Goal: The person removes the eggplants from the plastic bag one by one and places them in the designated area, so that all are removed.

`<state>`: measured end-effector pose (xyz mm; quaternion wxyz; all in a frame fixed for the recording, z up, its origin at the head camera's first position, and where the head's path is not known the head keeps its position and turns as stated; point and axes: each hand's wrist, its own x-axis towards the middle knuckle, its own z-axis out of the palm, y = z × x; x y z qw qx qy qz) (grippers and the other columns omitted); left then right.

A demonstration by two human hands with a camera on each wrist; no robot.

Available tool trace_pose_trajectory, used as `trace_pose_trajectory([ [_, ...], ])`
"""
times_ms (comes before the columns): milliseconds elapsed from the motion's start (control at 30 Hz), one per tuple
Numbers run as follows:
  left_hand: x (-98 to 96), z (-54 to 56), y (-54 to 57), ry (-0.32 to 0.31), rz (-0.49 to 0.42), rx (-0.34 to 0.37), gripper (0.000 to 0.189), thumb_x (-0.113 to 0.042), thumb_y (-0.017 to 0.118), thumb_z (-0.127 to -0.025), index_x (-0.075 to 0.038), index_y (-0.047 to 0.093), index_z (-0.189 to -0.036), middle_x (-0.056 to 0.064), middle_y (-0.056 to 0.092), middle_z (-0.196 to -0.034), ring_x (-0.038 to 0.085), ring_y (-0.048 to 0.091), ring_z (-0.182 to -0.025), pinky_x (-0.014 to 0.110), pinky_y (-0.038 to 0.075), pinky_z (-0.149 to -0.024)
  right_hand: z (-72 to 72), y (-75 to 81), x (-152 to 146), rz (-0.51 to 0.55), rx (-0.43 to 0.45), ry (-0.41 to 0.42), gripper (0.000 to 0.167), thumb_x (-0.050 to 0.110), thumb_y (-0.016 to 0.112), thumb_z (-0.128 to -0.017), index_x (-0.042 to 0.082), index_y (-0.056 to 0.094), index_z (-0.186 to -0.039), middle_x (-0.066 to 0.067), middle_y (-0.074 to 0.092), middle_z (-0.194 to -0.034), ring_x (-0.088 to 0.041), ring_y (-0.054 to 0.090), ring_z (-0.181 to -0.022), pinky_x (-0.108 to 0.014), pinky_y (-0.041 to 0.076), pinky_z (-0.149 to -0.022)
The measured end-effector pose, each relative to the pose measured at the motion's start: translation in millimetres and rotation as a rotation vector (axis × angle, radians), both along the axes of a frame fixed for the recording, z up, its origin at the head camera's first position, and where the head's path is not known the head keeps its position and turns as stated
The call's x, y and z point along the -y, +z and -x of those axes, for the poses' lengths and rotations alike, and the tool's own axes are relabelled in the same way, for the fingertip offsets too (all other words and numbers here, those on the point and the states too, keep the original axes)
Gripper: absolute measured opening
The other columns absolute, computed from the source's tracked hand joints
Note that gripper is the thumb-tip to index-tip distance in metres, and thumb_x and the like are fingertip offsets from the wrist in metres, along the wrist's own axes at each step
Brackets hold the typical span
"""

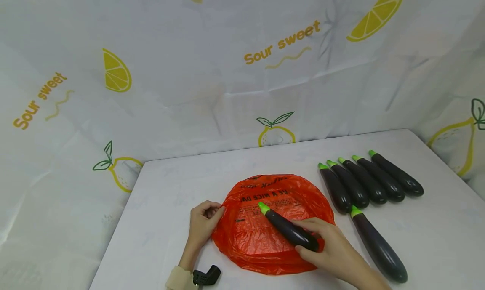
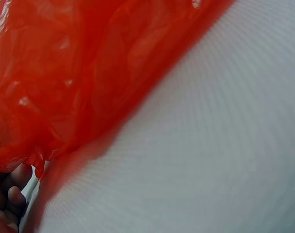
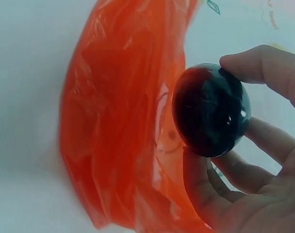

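Note:
A red plastic bag (image 1: 246,239) with printed lettering lies on the table, its mouth spread wide. My left hand (image 1: 204,220) pinches the bag's left rim between thumb and fingers; the left wrist view has the gathered plastic at those fingertips. In my right hand (image 1: 327,243) is a dark eggplant (image 1: 284,224) with a bright green stem end, gripped near its thick round end. It is held over the bag's opening, stem pointing up and left. From the right wrist view, the eggplant's glossy end (image 3: 210,111) sits between thumb and fingers, beside the bag's outer side (image 3: 113,111).
Several more eggplants (image 1: 363,180) lie in a slanted row to the right of the bag. One eggplant (image 1: 380,248) lies nearer, by my right forearm. A white cloth with lemon prints (image 1: 276,134) hangs behind the white table (image 1: 182,176). My left wrist wears a black device (image 1: 206,276).

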<state>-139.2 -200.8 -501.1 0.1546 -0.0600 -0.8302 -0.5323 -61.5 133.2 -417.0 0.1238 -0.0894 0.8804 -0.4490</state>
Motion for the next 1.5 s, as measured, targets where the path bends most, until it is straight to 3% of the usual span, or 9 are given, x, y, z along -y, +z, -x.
trace_pose_trajectory([
  [167,0.9,0.3,-0.3,-0.019,-0.008,-0.007,0.006,0.002,0.077,-0.083,0.006,0.074,-0.085,0.014,0.067,-0.072,0.002,0.047,-0.063,0.016,0.041,-0.059,-5.1,4.0,-8,-0.062,0.008,-0.070,0.058,0.024,0.089,-0.076,0.014,0.070,-0.130,-0.006,0.070,-0.125,-0.019,0.061,-0.099,-0.034,0.062,-0.076],
  [433,4.9,1.0,-4.0,-0.056,-0.019,-0.062,0.005,-0.001,0.080,-0.082,0.000,0.076,-0.085,0.008,0.068,-0.072,0.002,0.048,-0.063,0.018,0.042,-0.058,-18.1,10.7,-24,-0.117,-0.063,-0.114,0.055,0.029,0.089,-0.078,0.017,0.070,-0.128,-0.004,0.071,-0.125,-0.018,0.061,-0.101,-0.029,0.060,-0.072],
  [600,4.8,1.0,-4.5,-0.048,-0.022,-0.045,0.006,0.001,0.079,-0.082,0.003,0.075,-0.085,0.010,0.068,-0.072,0.002,0.048,-0.063,0.017,0.041,-0.059,-23.6,11.8,-35,-0.160,-0.065,-0.153,0.055,0.032,0.088,-0.078,0.020,0.070,-0.129,-0.006,0.070,-0.127,-0.021,0.061,-0.107,-0.033,0.061,-0.073],
  [767,4.6,0.6,-4.7,-0.047,-0.026,-0.038,0.006,0.001,0.079,-0.082,0.004,0.075,-0.086,0.010,0.068,-0.072,0.002,0.048,-0.063,0.017,0.041,-0.059,-28.7,10.2,-51,-0.201,-0.048,-0.201,0.056,0.035,0.087,-0.079,0.022,0.069,-0.131,-0.008,0.068,-0.129,-0.022,0.061,-0.106,-0.028,0.059,-0.071],
  [867,4.4,0.5,-4.0,-0.050,-0.025,-0.040,0.006,0.001,0.079,-0.082,0.004,0.075,-0.086,0.010,0.068,-0.073,0.002,0.048,-0.062,0.017,0.041,-0.059,-32.4,8.4,-64,-0.206,-0.051,-0.226,0.060,0.036,0.087,-0.080,0.022,0.067,-0.135,-0.013,0.067,-0.130,-0.026,0.062,-0.106,-0.032,0.062,-0.072],
  [1033,4.3,0.9,-3.9,-0.047,-0.022,-0.044,0.006,0.000,0.080,-0.082,0.003,0.075,-0.086,0.009,0.068,-0.072,0.002,0.048,-0.063,0.017,0.042,-0.059,-38.5,8.0,-86,-0.276,-0.097,-0.282,0.063,0.044,0.084,-0.081,0.018,0.065,-0.136,-0.020,0.066,-0.129,-0.034,0.063,-0.105,-0.050,0.061,-0.074],
  [1133,4.2,1.3,-4.8,-0.039,-0.019,-0.040,0.006,-0.001,0.080,-0.083,0.003,0.075,-0.085,0.009,0.068,-0.072,0.002,0.048,-0.062,0.017,0.042,-0.059,-42.5,6.3,-97,-0.330,-0.131,-0.332,0.063,0.047,0.084,-0.081,0.016,0.067,-0.133,-0.018,0.069,-0.124,-0.029,0.063,-0.098,-0.037,0.059,-0.068],
  [1267,3.8,1.5,-4.7,-0.035,-0.019,-0.038,0.007,0.000,0.080,-0.081,0.003,0.075,-0.085,0.010,0.068,-0.072,0.002,0.048,-0.063,0.017,0.042,-0.059,-47.0,0.4,-106,-0.360,-0.188,-0.399,0.061,0.042,0.088,-0.078,0.013,0.070,-0.128,-0.018,0.071,-0.117,-0.027,0.062,-0.090,-0.020,0.046,-0.059],
  [1500,3.6,-0.1,-1.9,-0.051,-0.024,-0.050,0.005,0.000,0.080,-0.082,0.001,0.076,-0.086,0.008,0.069,-0.072,0.002,0.049,-0.063,0.017,0.042,-0.059,-52.3,-10.6,-120,-0.392,-0.220,-0.464,0.061,0.037,0.089,-0.078,0.006,0.069,-0.127,-0.030,0.068,-0.117,-0.037,0.062,-0.089,-0.018,0.043,-0.056],
])
